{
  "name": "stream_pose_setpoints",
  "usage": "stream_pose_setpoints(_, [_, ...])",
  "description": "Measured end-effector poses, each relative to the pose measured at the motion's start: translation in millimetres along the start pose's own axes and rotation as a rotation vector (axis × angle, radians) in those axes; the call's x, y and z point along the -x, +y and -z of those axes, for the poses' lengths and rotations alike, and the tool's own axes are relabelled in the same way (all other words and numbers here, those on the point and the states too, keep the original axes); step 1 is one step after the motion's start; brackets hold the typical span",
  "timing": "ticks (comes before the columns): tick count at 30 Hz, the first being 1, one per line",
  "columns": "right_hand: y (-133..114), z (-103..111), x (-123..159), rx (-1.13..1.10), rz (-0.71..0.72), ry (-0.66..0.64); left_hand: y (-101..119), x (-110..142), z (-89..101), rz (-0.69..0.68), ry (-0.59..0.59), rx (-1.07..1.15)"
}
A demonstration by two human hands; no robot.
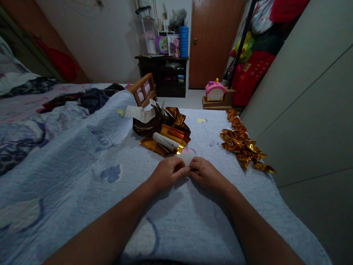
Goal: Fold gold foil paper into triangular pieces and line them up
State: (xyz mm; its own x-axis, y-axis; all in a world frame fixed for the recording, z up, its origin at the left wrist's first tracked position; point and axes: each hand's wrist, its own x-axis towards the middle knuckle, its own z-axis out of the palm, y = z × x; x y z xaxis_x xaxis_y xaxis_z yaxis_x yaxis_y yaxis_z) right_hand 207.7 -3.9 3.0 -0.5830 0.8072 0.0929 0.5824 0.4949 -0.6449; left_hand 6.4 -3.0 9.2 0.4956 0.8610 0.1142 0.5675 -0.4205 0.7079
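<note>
Between my two hands is a sheet of paper (186,158), its pale side showing beyond my fingertips. My left hand (170,170) pinches its near edge with thumb and fingers. Close against it, my right hand (207,172) grips the same paper, fingers curled; the part under the fingers is hidden. Just beyond lie loose gold foil sheets (179,136), pale on the back, some curled into rolls. Behind them sits a thick stack of foil paper (146,125). Folded gold foil pieces (239,141) lie in a heap at the right edge of the bed.
A light blue quilt (110,198) covers the bed, with rumpled clothes (93,99) at the left. Past the bed's foot stand a dark cabinet (162,77) and a pink-and-white toy (215,91). A pale cupboard (311,110) rises along the right side.
</note>
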Motion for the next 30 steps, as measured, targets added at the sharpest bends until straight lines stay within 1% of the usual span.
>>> stream_pose_setpoints(4, [-0.7, -1.4, -0.7, -0.003, -0.029, 0.022, -4.6, -0.4, -2.9, -0.015, -0.003, -0.032])
stream_pose_setpoints(6, [-0.9, -1.6, 0.1, -0.021, -0.069, 0.047, -7.7, -0.6, -4.1, -0.024, -0.016, -0.028])
stream_pose_setpoints(9, [-1.0, -0.5, 2.0, -0.089, -0.139, 0.097, -9.0, -0.4, -4.3, -0.007, -0.023, -0.037])
stream_pose_setpoints(12, [-0.5, 2.6, 3.8, -0.130, -0.161, 0.108, -7.3, -0.2, -3.7, 0.010, -0.018, -0.050])
stream_pose_setpoints(20, [4.6, 9.8, 4.2, -0.027, -0.186, 0.104, -5.8, -0.2, -5.4, 0.014, 0.025, -0.108])
stream_pose_setpoints(26, [5.1, 5.4, 1.8, -0.008, -0.241, 0.161, -5.6, 0.0, -5.6, 0.030, 0.074, -0.097])
stream_pose_setpoints(30, [6.8, 2.4, 1.3, 0.051, -0.266, 0.170, -5.9, -0.1, -5.8, 0.039, 0.090, -0.099])
